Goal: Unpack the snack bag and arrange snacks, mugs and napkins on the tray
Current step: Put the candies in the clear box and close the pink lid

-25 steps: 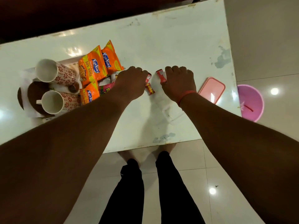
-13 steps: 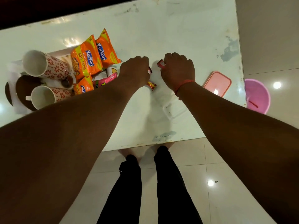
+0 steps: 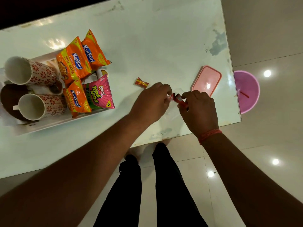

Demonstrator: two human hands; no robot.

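Observation:
A white tray [image 3: 54, 124] at the left holds two floral mugs [image 3: 31, 72] [image 3: 37, 106] lying on their sides, three orange Kurkure packets [image 3: 73, 64] and a pink Bingo packet [image 3: 98, 95]. White napkins [image 3: 6, 118] lie under the mugs. My left hand [image 3: 152, 100] pinches a small red candy [image 3: 172, 96]. My right hand [image 3: 198, 110] pinches a red wrapped candy [image 3: 179, 100]. Both hands are above a clear plastic bag [image 3: 170, 115] on the table. Another red-and-yellow candy [image 3: 141, 82] lies loose on the table, left of my hands.
A pink lid [image 3: 206, 79] lies near the table's right edge. On the floor beyond that edge stands a pink bucket [image 3: 247, 92]. A brown round board [image 3: 9, 99] sits under the napkins at the far left. The table's near edge runs just below my hands.
Both hands drew back toward me, each lifting a red candy off the table, and now hold them together over the clear bag. One candy stayed on the table.

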